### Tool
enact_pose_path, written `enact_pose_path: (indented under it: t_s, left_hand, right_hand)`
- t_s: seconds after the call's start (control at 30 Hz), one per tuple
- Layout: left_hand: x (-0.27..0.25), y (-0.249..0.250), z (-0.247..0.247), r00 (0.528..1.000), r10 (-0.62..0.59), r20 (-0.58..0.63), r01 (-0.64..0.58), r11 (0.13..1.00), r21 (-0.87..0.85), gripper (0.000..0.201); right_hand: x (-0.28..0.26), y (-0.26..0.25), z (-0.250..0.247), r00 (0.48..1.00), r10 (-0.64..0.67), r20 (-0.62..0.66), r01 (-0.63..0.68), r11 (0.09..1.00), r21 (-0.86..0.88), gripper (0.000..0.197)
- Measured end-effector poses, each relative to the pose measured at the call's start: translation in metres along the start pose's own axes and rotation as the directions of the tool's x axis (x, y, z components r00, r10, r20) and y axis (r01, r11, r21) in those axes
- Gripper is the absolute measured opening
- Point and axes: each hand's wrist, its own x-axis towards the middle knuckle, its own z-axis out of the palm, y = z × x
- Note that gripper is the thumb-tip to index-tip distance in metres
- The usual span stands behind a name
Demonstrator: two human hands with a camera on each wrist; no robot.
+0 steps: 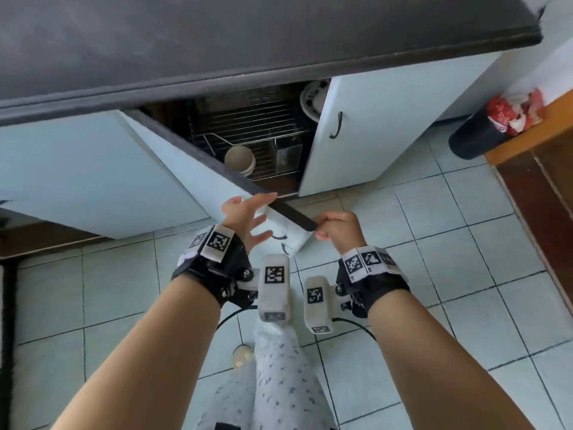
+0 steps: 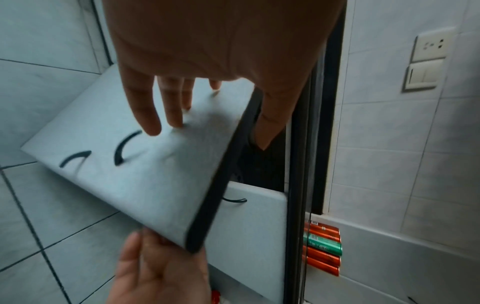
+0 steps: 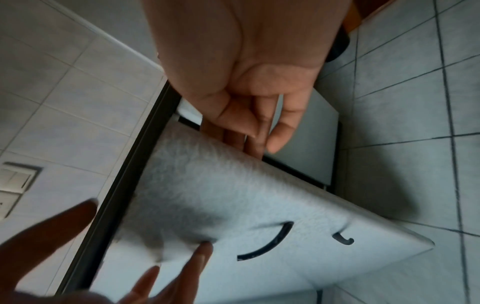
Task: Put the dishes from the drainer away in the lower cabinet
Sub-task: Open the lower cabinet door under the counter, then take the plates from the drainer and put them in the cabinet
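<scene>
Both hands on the left cabinet door [image 1: 186, 169], which stands ajar. Left hand [image 1: 245, 215]: grip wide, fingers flat on the door face. Right hand [image 1: 338, 228]: grip pinching the door's dark edge. Risk: fingers caught btwn the doors if it swings shut. Bowl [image 1: 239, 159] sits on the wire rack [image 1: 248, 125] inside; right door [image 1: 347, 131] is near, so the gap's tight. Floor behind is free.

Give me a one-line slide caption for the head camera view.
Left hand on the open cabinet door, right hand pinching its corner.
</scene>
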Motion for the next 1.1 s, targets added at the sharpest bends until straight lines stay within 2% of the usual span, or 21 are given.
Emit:
enact_pose_path:
  t_s: [0.1, 0.13, 0.2, 0.23, 0.3, 0.33, 0.4, 0.5, 0.57, 0.63, 0.7, 0.8, 0.87, 0.93, 1.03, 1.1]
  left_hand:
    - [-0.012, -0.017, -0.024, 0.991, 0.001, -0.131, -0.001, 1.0, 0.001, 0.082]
    - [-0.015, -0.021, -0.037, 0.986, 0.002, -0.17, 0.001, 1.0, 0.019, 0.073]
    - [-0.02, -0.026, -0.066, 0.971, 0.044, -0.233, -0.021, 0.994, 0.103, 0.035]
    - [-0.023, -0.028, -0.082, 0.965, 0.075, -0.25, -0.038, 0.988, 0.15, 0.023]
    - [-0.031, -0.033, -0.114, 0.955, 0.127, -0.268, -0.063, 0.97, 0.234, 0.018]
    - [-0.035, -0.035, -0.128, 0.949, 0.148, -0.277, -0.067, 0.957, 0.281, 0.017]
    - [-0.048, -0.037, -0.153, 0.944, 0.191, -0.271, -0.083, 0.927, 0.365, 0.012]
    - [-0.061, -0.037, -0.184, 0.928, 0.231, -0.292, -0.112, 0.921, 0.372, 0.035]
    - [-0.07, -0.034, -0.197, 0.935, 0.203, -0.292, -0.11, 0.946, 0.305, 0.041]
    - [-0.077, -0.032, -0.208, 0.957, 0.133, -0.257, -0.092, 0.982, 0.165, 0.04]
    - [-0.096, -0.028, -0.214, 0.978, 0.069, -0.198, -0.076, 0.997, -0.031, 0.023]
    - [-0.119, -0.017, -0.242, 0.981, 0.112, -0.156, -0.149, 0.956, -0.251, 0.016]
    - [-0.136, -0.008, -0.276, 0.959, 0.183, -0.216, -0.251, 0.903, -0.35, 0.015]
    - [-0.153, 0.001, -0.317, 0.924, 0.225, -0.308, -0.347, 0.832, -0.432, 0.013]
    - [-0.176, 0.015, -0.387, 0.872, 0.275, -0.404, -0.46, 0.74, -0.49, 0.013]
    - [-0.188, 0.023, -0.437, 0.85, 0.299, -0.434, -0.506, 0.692, -0.514, 0.015]
  right_hand:
    - [-0.036, 0.005, 0.029, 0.98, 0.113, 0.163, -0.105, 0.993, -0.059, 0.03]
    - [-0.049, 0.004, 0.039, 0.955, 0.143, 0.262, -0.122, 0.988, -0.095, 0.033]
    - [-0.073, -0.002, 0.059, 0.863, 0.205, 0.461, -0.11, 0.968, -0.223, 0.024]
    - [-0.084, -0.007, 0.069, 0.808, 0.233, 0.541, -0.09, 0.957, -0.277, 0.022]
    - [-0.099, -0.017, 0.091, 0.729, 0.278, 0.625, -0.06, 0.937, -0.345, 0.032]
    - [-0.102, -0.02, 0.102, 0.718, 0.272, 0.641, -0.037, 0.934, -0.355, 0.033]
    - [-0.102, -0.024, 0.121, 0.736, 0.209, 0.644, 0.003, 0.95, -0.312, 0.033]
    - [-0.101, -0.045, 0.142, 0.765, 0.117, 0.633, 0.08, 0.958, -0.274, 0.03]
    - [-0.104, -0.068, 0.155, 0.757, 0.058, 0.65, 0.143, 0.957, -0.252, 0.03]
    - [-0.107, -0.094, 0.171, 0.729, 0.019, 0.685, 0.216, 0.943, -0.255, 0.031]
    - [-0.11, -0.118, 0.193, 0.679, 0.004, 0.734, 0.289, 0.918, -0.273, 0.024]
    - [-0.116, -0.158, 0.239, 0.62, -0.059, 0.782, 0.391, 0.888, -0.242, 0.023]
    - [-0.13, -0.184, 0.276, 0.586, -0.098, 0.804, 0.451, 0.864, -0.223, 0.025]
    - [-0.151, -0.204, 0.317, 0.524, -0.105, 0.845, 0.493, 0.847, -0.2, 0.025]
    - [-0.184, -0.225, 0.385, 0.424, -0.104, 0.9, 0.53, 0.834, -0.153, 0.022]
    - [-0.206, -0.237, 0.436, 0.386, -0.118, 0.915, 0.539, 0.834, -0.12, 0.022]
